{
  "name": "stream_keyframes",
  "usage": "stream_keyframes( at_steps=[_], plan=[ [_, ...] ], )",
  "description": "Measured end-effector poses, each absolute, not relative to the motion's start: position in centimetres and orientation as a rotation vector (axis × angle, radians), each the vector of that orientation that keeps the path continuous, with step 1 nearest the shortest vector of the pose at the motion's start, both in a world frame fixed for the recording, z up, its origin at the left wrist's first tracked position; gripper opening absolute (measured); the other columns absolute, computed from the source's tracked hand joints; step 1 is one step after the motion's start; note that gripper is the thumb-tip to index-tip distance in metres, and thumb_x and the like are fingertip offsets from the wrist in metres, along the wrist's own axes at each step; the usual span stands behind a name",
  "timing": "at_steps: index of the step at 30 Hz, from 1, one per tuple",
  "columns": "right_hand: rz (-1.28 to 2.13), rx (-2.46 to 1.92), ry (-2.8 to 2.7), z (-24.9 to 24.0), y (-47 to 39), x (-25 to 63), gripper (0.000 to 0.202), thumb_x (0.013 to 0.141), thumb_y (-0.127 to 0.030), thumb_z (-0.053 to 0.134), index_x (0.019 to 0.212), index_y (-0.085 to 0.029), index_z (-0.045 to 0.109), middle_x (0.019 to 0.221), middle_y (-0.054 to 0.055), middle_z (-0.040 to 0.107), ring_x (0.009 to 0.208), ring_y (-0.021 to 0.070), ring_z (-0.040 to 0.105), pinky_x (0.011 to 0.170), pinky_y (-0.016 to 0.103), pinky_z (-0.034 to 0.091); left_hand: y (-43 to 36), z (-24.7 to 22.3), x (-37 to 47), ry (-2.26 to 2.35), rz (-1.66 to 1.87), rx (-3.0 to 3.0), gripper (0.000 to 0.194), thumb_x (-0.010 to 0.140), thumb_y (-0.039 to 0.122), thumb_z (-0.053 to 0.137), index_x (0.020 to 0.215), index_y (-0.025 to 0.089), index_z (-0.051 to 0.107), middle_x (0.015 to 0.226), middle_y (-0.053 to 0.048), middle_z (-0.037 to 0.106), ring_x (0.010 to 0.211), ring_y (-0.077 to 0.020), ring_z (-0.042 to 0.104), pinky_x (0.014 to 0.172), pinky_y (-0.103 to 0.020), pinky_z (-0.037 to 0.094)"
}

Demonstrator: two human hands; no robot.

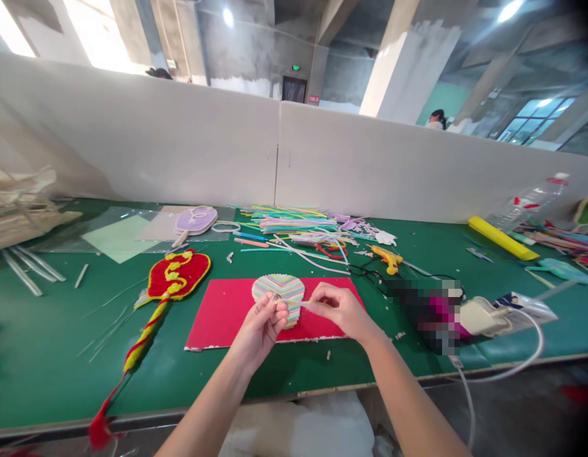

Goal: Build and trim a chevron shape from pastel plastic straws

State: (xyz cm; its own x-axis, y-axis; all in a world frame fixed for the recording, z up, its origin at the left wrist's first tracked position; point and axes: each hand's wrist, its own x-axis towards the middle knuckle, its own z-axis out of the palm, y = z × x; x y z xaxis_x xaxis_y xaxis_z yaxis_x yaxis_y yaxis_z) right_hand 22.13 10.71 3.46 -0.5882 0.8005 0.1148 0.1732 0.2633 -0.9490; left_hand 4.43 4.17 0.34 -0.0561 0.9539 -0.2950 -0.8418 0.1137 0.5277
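Note:
A round pad of pastel striped strips (pixel 279 287) lies on a red board (pixel 217 314) in front of me. Above its lower part, my left hand (pixel 265 317) pinches one end of a thin pale strip (pixel 297 303). The strip's other end is between the closed fingers of my right hand (pixel 336 310), a little to the right over the board. Whether the strip touches the pad cannot be made out.
Left of the board lies a red and yellow fan (pixel 179 275) with a tassel. Behind are a purple fan (pixel 196 220) and piled pastel strips (pixel 294 223). A yellow glue gun (pixel 387 259), cables and a clear bottle (pixel 531 204) are at the right.

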Motion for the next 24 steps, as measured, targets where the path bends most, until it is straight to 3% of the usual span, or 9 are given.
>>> stream_keyframes(
  at_steps=[5, 11, 14, 24],
  plan=[
    [1.406, -0.889, -1.892, 3.4, 10.5, 21.7, 0.025, 0.078, -0.041, 0.065, 0.072, -0.017, 0.061, 0.074, 0.000, 0.055, 0.072, 0.0135, 0.051, 0.068, 0.026, 0.040, 4.2, 0.7, 5.1, 0.786, 1.605, 0.181, 0.010, 0.077, 0.009, 0.063, 0.079, 0.015, 0.056, 0.066, -0.001, 0.070, 0.057, -0.0083, 0.067, 0.054, -0.013, 0.054],
    [1.326, -0.979, -1.922, 3.7, 10.3, 21.6, 0.024, 0.078, -0.041, 0.063, 0.074, -0.018, 0.061, 0.076, 0.000, 0.057, 0.077, 0.0148, 0.055, 0.076, 0.028, 0.043, 4.3, 0.7, 4.7, 0.913, 1.610, 0.545, 0.033, 0.062, 0.036, 0.078, 0.075, 0.017, 0.054, 0.061, 0.002, 0.065, 0.056, -0.0097, 0.063, 0.055, -0.017, 0.051],
    [1.286, -1.005, -1.936, 3.6, 10.4, 21.6, 0.025, 0.078, -0.042, 0.063, 0.074, -0.018, 0.061, 0.077, 0.000, 0.057, 0.078, 0.0151, 0.056, 0.078, 0.028, 0.045, 4.3, 0.5, 4.4, 0.984, 1.610, 0.607, 0.034, 0.066, 0.044, 0.073, 0.079, 0.017, 0.057, 0.066, 0.001, 0.066, 0.062, -0.0118, 0.065, 0.058, -0.020, 0.052],
    [1.242, -0.974, -2.028, 2.9, 10.6, 22.5, 0.025, 0.080, -0.043, 0.060, 0.075, -0.019, 0.059, 0.081, 0.000, 0.053, 0.075, 0.0132, 0.057, 0.071, 0.025, 0.047, 4.0, 0.6, 2.6, 1.303, 1.419, 1.152, 0.027, 0.073, 0.043, 0.067, 0.071, 0.016, 0.060, 0.069, -0.003, 0.067, 0.066, -0.0160, 0.064, 0.063, -0.025, 0.051]
  ],
)
